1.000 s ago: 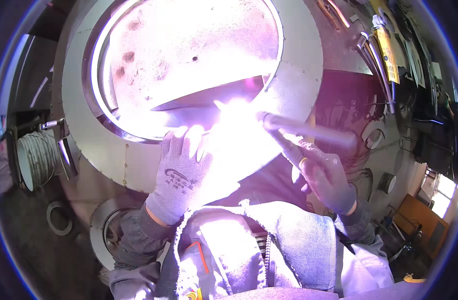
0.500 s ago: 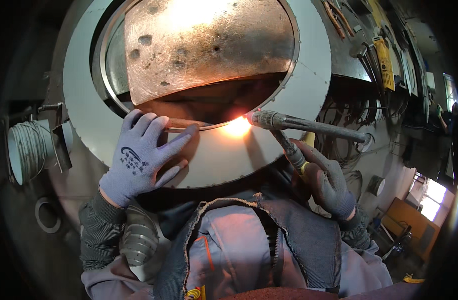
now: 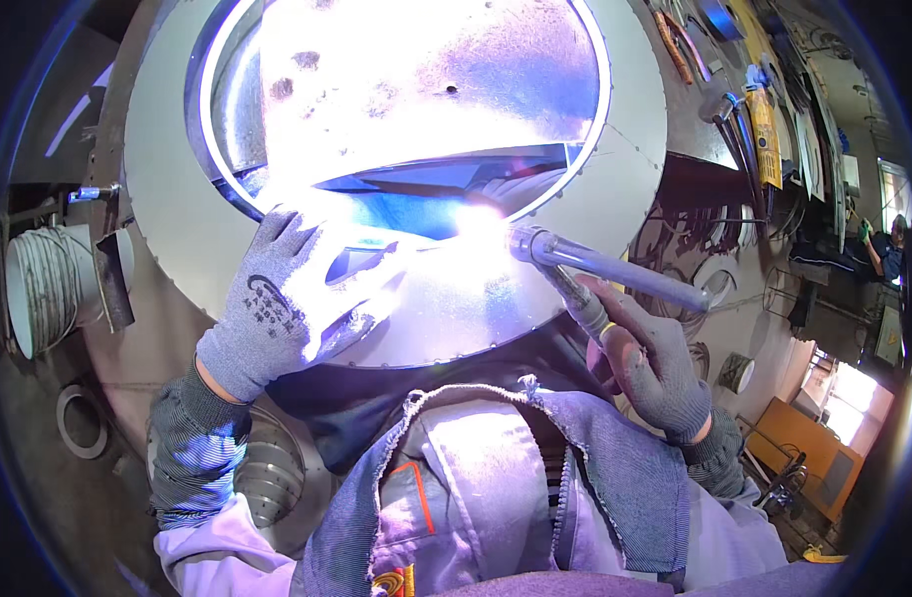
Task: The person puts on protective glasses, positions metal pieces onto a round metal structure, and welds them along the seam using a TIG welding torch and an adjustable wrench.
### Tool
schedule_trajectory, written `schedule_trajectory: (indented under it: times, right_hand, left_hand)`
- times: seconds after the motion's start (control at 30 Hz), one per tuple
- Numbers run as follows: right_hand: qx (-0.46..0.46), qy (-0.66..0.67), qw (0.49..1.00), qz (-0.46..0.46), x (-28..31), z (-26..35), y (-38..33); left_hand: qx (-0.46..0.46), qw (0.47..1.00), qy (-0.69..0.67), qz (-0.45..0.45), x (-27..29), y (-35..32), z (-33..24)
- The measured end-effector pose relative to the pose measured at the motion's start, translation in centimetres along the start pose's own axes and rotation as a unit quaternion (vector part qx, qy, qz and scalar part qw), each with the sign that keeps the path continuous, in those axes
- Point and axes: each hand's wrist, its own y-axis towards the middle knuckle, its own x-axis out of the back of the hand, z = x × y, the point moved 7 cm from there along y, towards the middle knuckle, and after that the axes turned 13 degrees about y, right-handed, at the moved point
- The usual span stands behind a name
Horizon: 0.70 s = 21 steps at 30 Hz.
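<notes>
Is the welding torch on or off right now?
On: a bright blue-white arc glares at the tip of the torch, held in the right hand, washing out the metal ring.

Welding torch: grey metal barrel, lying slanted, nozzle at its 10 o'clock end, bright white-blue arc at the tip. Tip sits on the inner rim of the steel ring flange: large, flat, pale grey disc with a round opening, arc at the opening's 5 o'clock edge.

Left hand & torch flank arc; ring opening above free.
</notes>
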Motion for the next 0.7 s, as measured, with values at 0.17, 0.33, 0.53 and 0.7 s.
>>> schedule_trajectory:
  times: [0.17, 0.33, 0.53, 0.7]
  right_hand:
    - [-0.018, 0.025, 0.999, 0.011, -0.9, 1.1, 1.0]
    - [-0.034, 0.001, 0.998, 0.061, -1.9, 1.5, 1.1]
    - [0.008, 0.003, 1.000, 0.014, -1.9, 1.9, 0.8]
    - [-0.067, 0.170, 0.983, -0.025, -1.3, -1.0, -1.4]
  left_hand:
    - [-0.009, 1.000, -0.008, 0.010, -0.4, 0.5, -0.1]
    - [-0.006, 0.999, -0.002, -0.052, -0.3, -0.7, 0.0]
    - [0.006, 0.999, -0.038, 0.003, -0.2, 0.2, 0.0]
    - [-0.037, 0.999, 0.013, -0.012, 0.1, 0.2, 0.3]
